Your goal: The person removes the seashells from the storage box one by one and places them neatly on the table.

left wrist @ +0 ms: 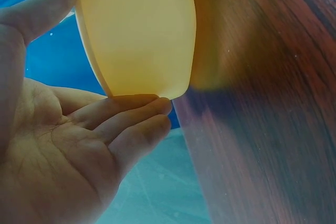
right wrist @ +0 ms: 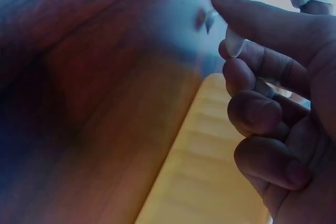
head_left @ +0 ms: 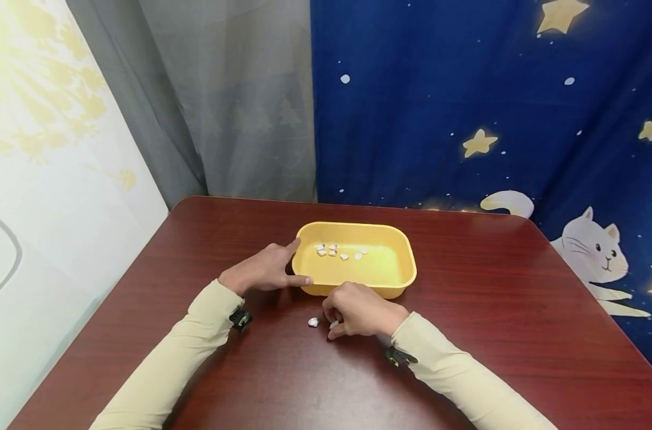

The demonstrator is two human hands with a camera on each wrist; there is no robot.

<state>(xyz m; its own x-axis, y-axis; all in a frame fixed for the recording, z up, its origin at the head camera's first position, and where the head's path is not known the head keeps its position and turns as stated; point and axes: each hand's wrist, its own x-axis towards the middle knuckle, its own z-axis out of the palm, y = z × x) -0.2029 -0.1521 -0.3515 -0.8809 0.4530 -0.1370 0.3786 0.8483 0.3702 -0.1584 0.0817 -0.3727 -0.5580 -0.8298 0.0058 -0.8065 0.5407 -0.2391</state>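
Note:
A yellow plastic bin [head_left: 358, 286] stands on the table with several small white pieces [head_left: 333, 249] lying in its left part. My left hand [head_left: 269, 269] rests against the bin's left end, thumb along the front side and forefinger by the rim. In the left wrist view, mostly straight fingers [left wrist: 142, 114] touch the bin's outer wall [left wrist: 139, 35]. In front of the bin, my right hand [head_left: 358, 310] pinches a small white piece [right wrist: 233, 41] between thumb and forefinger, low over the table. Another small white piece [head_left: 314, 322] lies just left of it.
The dark red wooden table [head_left: 239, 370] extends around the bin on all sides. Behind it hang a grey curtain [head_left: 245, 107] and a blue curtain [head_left: 412, 107] with stars. A white patterned sheet [head_left: 46, 197] hangs at the left.

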